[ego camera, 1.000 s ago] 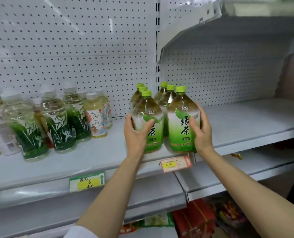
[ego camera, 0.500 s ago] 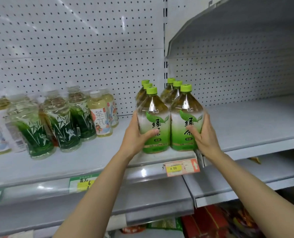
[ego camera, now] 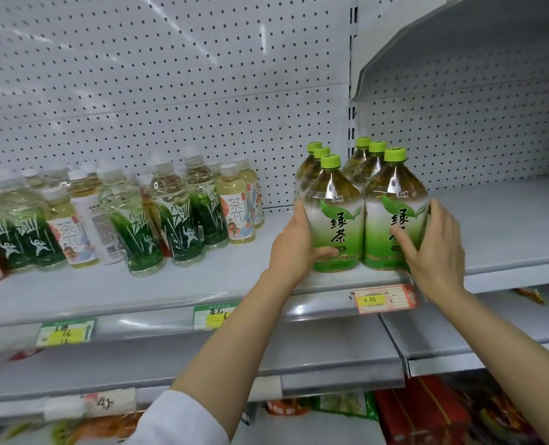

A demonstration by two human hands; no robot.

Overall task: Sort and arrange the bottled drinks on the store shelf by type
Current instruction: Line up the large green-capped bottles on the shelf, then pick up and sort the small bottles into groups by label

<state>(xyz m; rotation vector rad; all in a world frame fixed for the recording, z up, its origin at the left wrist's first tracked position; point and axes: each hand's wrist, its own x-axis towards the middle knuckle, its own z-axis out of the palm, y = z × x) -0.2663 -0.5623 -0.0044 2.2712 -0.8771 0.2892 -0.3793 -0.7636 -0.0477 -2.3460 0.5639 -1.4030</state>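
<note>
A shop: pegboard-backed shelf (ego camera: 234, 284) with price tags (ego camera: 383, 298) and bottled drinks (ego camera: 336, 216).

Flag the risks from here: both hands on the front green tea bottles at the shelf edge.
1. The front two green tea bottles stand close to the shelf lip; a pull forward could tip one off.
2. The left hand and right hand press only the outer sides, so pushing may slide the front pair unevenly and knock the rear bottles.
3. The small bamboo-label bottles to the left stand crowded and some lean; a sideways shove could topple them.
</note>
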